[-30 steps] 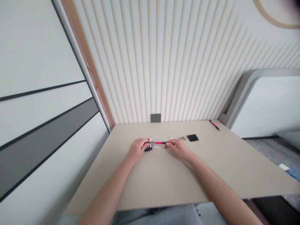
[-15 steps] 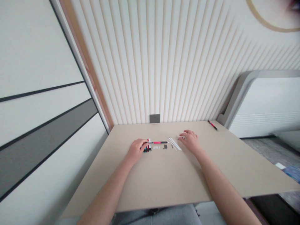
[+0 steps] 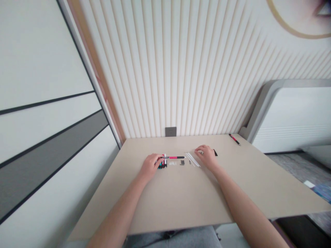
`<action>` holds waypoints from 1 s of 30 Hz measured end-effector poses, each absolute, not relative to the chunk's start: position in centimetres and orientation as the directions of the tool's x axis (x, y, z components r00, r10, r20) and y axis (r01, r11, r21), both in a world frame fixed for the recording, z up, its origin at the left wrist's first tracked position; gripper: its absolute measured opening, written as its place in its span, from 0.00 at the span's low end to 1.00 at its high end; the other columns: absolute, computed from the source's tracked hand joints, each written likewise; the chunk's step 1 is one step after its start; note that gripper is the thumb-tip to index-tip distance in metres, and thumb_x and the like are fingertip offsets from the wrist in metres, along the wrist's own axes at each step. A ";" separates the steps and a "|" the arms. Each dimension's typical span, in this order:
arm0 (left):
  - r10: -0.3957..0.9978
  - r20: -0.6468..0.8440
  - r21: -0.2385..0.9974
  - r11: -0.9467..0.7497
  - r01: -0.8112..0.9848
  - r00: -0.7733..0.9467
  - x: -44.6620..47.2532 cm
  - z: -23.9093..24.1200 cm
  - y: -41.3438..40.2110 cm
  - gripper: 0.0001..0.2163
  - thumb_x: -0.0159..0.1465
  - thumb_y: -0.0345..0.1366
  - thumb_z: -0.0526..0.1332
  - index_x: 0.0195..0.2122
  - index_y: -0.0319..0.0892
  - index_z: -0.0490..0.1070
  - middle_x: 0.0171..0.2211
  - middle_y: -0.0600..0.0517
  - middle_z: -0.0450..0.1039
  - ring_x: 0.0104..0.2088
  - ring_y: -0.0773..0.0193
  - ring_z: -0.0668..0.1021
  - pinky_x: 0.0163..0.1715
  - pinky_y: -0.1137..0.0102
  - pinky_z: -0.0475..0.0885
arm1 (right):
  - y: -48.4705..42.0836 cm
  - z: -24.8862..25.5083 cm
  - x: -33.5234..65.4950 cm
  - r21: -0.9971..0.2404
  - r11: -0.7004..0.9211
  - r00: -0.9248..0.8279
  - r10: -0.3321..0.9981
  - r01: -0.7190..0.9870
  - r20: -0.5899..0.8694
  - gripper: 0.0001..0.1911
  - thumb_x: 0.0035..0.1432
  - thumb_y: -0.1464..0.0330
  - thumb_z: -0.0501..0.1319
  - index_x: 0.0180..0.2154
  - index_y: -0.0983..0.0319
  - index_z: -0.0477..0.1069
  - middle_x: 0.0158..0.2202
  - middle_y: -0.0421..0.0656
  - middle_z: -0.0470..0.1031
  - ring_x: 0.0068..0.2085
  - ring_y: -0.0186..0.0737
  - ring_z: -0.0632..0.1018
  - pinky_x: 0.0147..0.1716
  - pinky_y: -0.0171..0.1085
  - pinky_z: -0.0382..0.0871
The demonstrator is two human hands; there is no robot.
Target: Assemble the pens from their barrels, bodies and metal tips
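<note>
The left hand (image 3: 149,166) is holding a red-and-black pen (image 3: 173,157) above small parts (image 3: 162,164) on a beige table (image 3: 165,206), while the right hand (image 3: 206,155) is resting just beside white rods (image 3: 192,159).

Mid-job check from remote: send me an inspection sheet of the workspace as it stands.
Surface: beige table, set against a ribbed wall.
Job's things: black-and-red pen; thin white sticks; small grey parts; small dark stack.
Clutter: second pen near the far corner; black pieces partly behind the right hand.
Hands: left hand at the pen's end, over the stack; right hand beside the sticks, holding nothing visible.
Cables: nothing seen.
Surroundings: wall socket; white wall unit.
</note>
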State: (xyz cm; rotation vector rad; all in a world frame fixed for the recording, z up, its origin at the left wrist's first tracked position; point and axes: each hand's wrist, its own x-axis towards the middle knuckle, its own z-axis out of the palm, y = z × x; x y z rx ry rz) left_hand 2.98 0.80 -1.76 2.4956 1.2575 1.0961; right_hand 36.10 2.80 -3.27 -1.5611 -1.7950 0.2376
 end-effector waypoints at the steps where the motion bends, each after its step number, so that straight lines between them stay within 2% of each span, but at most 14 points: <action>1: 0.745 0.550 0.424 -0.639 0.642 0.378 3.0 -1.7 0.8 0.08 0.69 0.39 0.54 0.41 0.44 0.72 0.37 0.50 0.77 0.39 0.60 0.77 0.42 0.65 0.70 | 2.7 -3.0 35.7 -0.677 0.260 0.022 0.926 0.688 0.378 0.14 0.60 0.59 0.59 0.35 0.60 0.78 0.39 0.47 0.79 0.42 0.47 0.76 0.44 0.46 0.66; 4: 0.750 0.563 0.435 -0.626 0.648 0.346 2.9 -1.6 0.7 0.09 0.70 0.39 0.54 0.41 0.44 0.72 0.37 0.50 0.77 0.39 0.60 0.77 0.43 0.65 0.70 | 2.1 -2.4 34.1 -0.896 0.256 -0.006 0.962 0.363 0.273 0.20 0.56 0.52 0.62 0.37 0.63 0.76 0.34 0.47 0.79 0.34 0.43 0.77 0.35 0.41 0.69; 6: 0.754 0.571 0.444 -0.617 0.650 0.326 2.9 -1.5 0.7 0.09 0.70 0.39 0.53 0.40 0.44 0.72 0.36 0.50 0.76 0.39 0.59 0.77 0.43 0.64 0.70 | 1.6 -2.1 33.1 -0.953 0.220 -0.056 0.976 0.209 0.212 0.23 0.52 0.50 0.64 0.38 0.63 0.76 0.33 0.46 0.80 0.32 0.42 0.77 0.31 0.39 0.69; 9: 0.757 0.575 0.452 -0.610 0.651 0.309 3.0 -1.4 0.6 0.09 0.70 0.39 0.54 0.40 0.44 0.72 0.37 0.50 0.77 0.39 0.59 0.77 0.43 0.65 0.71 | 1.1 -1.8 32.2 -0.977 0.180 -0.117 0.979 0.112 0.167 0.23 0.49 0.51 0.67 0.38 0.63 0.75 0.32 0.45 0.80 0.32 0.40 0.78 0.31 0.37 0.69; 15: 0.754 0.573 0.451 -0.617 0.645 0.322 3.1 -1.3 0.6 0.09 0.70 0.39 0.53 0.41 0.44 0.72 0.37 0.51 0.77 0.39 0.60 0.77 0.44 0.65 0.71 | 0.8 -1.8 31.7 -0.986 0.146 -0.143 0.981 0.084 0.133 0.24 0.48 0.51 0.67 0.39 0.63 0.75 0.32 0.46 0.80 0.30 0.39 0.77 0.27 0.35 0.66; 23: 0.746 0.556 0.470 -0.646 0.602 0.366 3.2 -1.4 0.4 0.09 0.70 0.40 0.53 0.43 0.44 0.72 0.39 0.49 0.77 0.41 0.59 0.78 0.45 0.64 0.71 | 0.5 -1.9 31.1 -0.978 0.173 -0.183 0.972 0.118 0.150 0.24 0.48 0.52 0.68 0.40 0.64 0.76 0.32 0.45 0.80 0.28 0.36 0.75 0.27 0.35 0.65; 27: 0.742 0.561 0.473 -0.651 0.593 0.366 3.1 -1.5 0.6 0.09 0.70 0.39 0.54 0.43 0.44 0.72 0.39 0.49 0.77 0.41 0.60 0.78 0.45 0.64 0.71 | 0.2 -1.6 31.0 -0.950 0.214 -0.224 0.961 0.229 0.163 0.20 0.54 0.52 0.63 0.32 0.64 0.77 0.30 0.44 0.80 0.30 0.38 0.75 0.32 0.36 0.67; 30: 0.755 0.552 0.483 -0.636 0.602 0.354 3.2 -1.5 0.6 0.09 0.70 0.39 0.54 0.42 0.44 0.72 0.39 0.49 0.77 0.41 0.59 0.77 0.45 0.64 0.71 | 0.0 -1.6 30.9 -0.913 0.254 -0.245 0.953 0.319 0.179 0.26 0.62 0.51 0.54 0.25 0.63 0.75 0.27 0.45 0.78 0.31 0.39 0.76 0.36 0.38 0.68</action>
